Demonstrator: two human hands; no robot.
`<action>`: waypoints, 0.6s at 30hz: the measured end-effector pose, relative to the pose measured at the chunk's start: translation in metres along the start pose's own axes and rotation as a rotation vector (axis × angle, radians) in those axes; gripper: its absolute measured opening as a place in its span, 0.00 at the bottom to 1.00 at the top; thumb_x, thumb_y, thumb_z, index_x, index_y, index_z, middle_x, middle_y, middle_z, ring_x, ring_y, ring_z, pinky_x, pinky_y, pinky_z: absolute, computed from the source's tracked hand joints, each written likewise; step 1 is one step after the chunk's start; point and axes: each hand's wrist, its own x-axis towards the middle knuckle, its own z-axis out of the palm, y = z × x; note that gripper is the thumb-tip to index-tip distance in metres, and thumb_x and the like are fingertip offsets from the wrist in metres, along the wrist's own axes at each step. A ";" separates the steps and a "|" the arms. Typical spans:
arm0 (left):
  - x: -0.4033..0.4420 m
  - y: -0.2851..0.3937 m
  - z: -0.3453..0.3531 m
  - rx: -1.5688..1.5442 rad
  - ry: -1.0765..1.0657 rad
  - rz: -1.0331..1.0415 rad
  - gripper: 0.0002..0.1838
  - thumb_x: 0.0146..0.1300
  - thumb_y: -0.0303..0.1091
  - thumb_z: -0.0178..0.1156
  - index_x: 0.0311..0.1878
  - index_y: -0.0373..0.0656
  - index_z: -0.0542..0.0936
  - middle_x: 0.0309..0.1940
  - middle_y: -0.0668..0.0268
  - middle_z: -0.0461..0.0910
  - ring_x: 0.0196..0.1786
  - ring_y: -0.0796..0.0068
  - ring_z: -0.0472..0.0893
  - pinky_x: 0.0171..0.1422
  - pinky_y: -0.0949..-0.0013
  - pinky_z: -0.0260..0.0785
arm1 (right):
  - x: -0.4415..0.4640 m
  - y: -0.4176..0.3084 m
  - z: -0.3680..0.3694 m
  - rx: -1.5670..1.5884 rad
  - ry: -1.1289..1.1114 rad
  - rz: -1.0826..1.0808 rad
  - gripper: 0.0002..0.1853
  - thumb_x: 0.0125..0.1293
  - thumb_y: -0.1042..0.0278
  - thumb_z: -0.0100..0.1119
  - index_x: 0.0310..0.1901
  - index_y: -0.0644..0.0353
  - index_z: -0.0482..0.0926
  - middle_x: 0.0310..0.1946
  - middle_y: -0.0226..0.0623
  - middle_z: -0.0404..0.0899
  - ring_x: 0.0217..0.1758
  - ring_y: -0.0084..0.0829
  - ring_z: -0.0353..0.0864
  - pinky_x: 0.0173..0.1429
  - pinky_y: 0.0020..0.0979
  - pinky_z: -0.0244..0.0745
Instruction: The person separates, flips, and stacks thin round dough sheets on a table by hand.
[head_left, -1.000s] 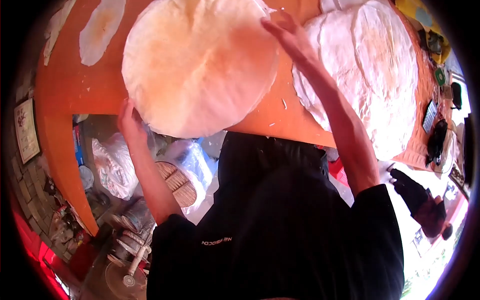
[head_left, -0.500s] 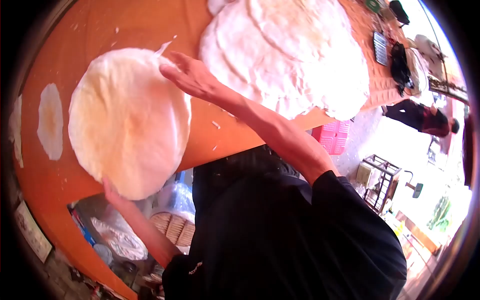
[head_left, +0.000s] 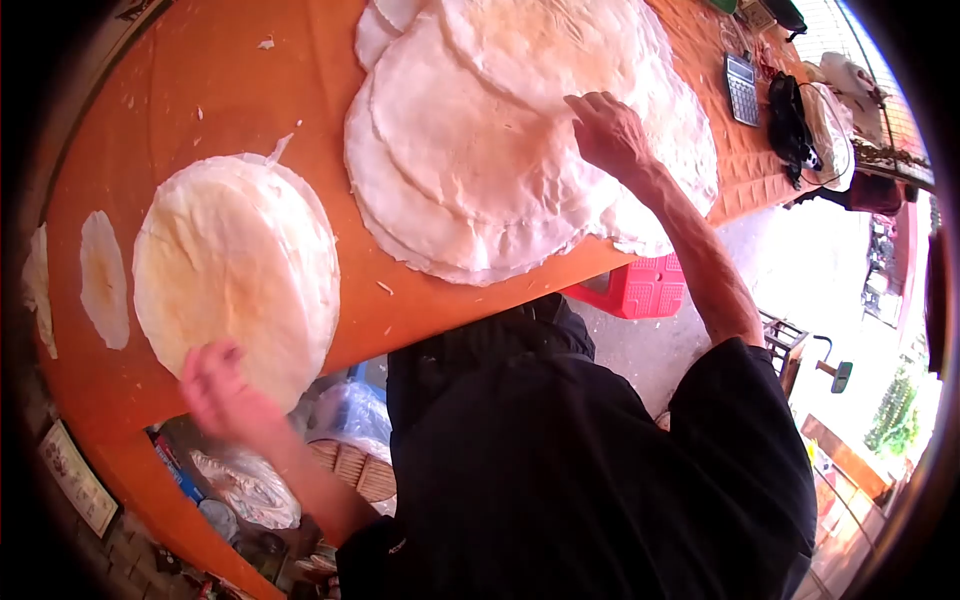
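Note:
A stack of thin round flatbread sheets (head_left: 225, 255), pale with yellowish patches, lies on the left of the orange table. My left hand (head_left: 222, 385) is at its near edge, smeared by motion, so its grip is unclear. My right hand (head_left: 608, 132) rests over the larger pile of overlapping round sheets (head_left: 480, 150), back upward, fingers reaching left across the top sheet. Nothing shows in its fingers, though their undersides are hidden.
A small oval sheet (head_left: 103, 280) lies left of the stack on the orange table (head_left: 240, 90). A calculator (head_left: 741, 88) and a black bag (head_left: 790, 125) sit at the far right. Below the table edge are a red plastic stool (head_left: 650, 288) and a woven basket (head_left: 365, 470).
My right hand has moved from the small stack's upper edge rightward onto the large pile. My left hand has shifted slightly at the stack's near edge. The camera view has shifted too.

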 end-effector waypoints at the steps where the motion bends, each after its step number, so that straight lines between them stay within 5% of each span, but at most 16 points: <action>1: -0.017 0.003 0.032 -0.027 -0.142 -0.061 0.13 0.64 0.28 0.56 0.48 0.31 0.74 0.35 0.57 0.80 0.40 0.68 0.81 0.44 0.67 0.76 | 0.000 0.003 0.003 -0.003 0.052 -0.019 0.25 0.52 0.65 0.66 0.54 0.59 0.76 0.44 0.44 0.78 0.51 0.43 0.76 0.51 0.41 0.74; 6: -0.084 -0.022 0.140 -0.208 -0.552 -0.445 0.15 0.66 0.27 0.57 0.54 0.33 0.72 0.39 0.59 0.80 0.43 0.69 0.81 0.44 0.71 0.75 | 0.010 0.013 0.001 -0.102 0.297 -0.116 0.28 0.48 0.71 0.61 0.55 0.56 0.75 0.52 0.47 0.74 0.54 0.47 0.73 0.55 0.45 0.71; 10: -0.098 -0.041 0.186 -0.255 -0.563 -0.740 0.18 0.66 0.29 0.55 0.57 0.32 0.68 0.43 0.55 0.79 0.44 0.67 0.81 0.47 0.69 0.76 | 0.025 0.030 0.009 -0.008 0.094 -0.043 0.26 0.48 0.72 0.60 0.54 0.56 0.75 0.51 0.40 0.77 0.56 0.42 0.74 0.58 0.43 0.70; 15: -0.090 -0.051 0.214 -0.357 -0.516 -0.946 0.20 0.67 0.30 0.55 0.58 0.31 0.67 0.43 0.55 0.78 0.43 0.66 0.81 0.45 0.69 0.76 | 0.051 0.047 -0.014 0.014 0.468 -0.214 0.10 0.57 0.76 0.53 0.40 0.55 0.81 0.31 0.34 0.82 0.34 0.36 0.82 0.38 0.36 0.78; 18: -0.091 -0.060 0.216 -0.455 -0.529 -0.987 0.13 0.66 0.30 0.55 0.50 0.35 0.71 0.40 0.57 0.79 0.39 0.69 0.81 0.42 0.70 0.76 | 0.041 0.000 -0.087 -0.038 0.494 -0.224 0.11 0.53 0.77 0.56 0.39 0.54 0.80 0.31 0.33 0.80 0.35 0.34 0.80 0.37 0.36 0.77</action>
